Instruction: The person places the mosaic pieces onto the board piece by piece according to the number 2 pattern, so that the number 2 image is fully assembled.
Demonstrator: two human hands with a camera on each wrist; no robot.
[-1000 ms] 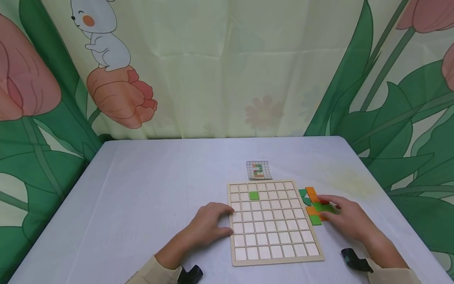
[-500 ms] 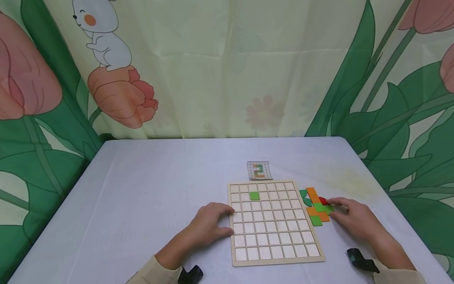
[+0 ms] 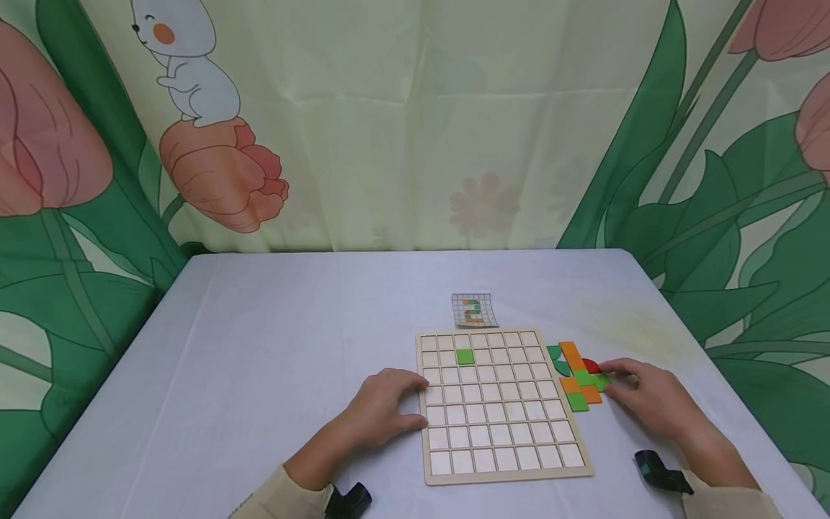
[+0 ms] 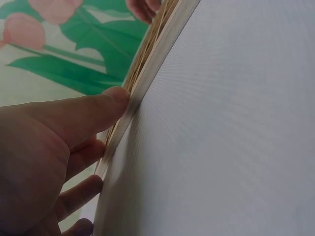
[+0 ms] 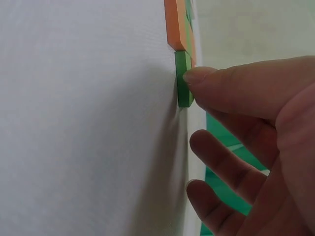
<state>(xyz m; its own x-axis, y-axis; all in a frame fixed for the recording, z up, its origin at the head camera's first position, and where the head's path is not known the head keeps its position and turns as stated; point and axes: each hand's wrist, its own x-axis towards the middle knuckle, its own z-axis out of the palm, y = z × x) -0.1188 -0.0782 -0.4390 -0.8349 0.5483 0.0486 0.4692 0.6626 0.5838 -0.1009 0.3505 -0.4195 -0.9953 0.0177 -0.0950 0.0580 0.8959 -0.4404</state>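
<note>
Right hand (image 3: 650,396) is pinching a green tile (image 3: 601,383) while the left hand (image 3: 384,409) rests kinda spread against the grid board (image 3: 496,414).

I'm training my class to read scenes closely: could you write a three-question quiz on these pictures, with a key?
1. True or false: the left hand touches the rectangular pale wooden grid board.
2. Which colour is the only square tile set in the board? A: red; B: orange; C: green.
3. Fill in: the small pale printed card lies by the board's ____ edge.

Key: 1. True. 2. C. 3. Far.
</note>
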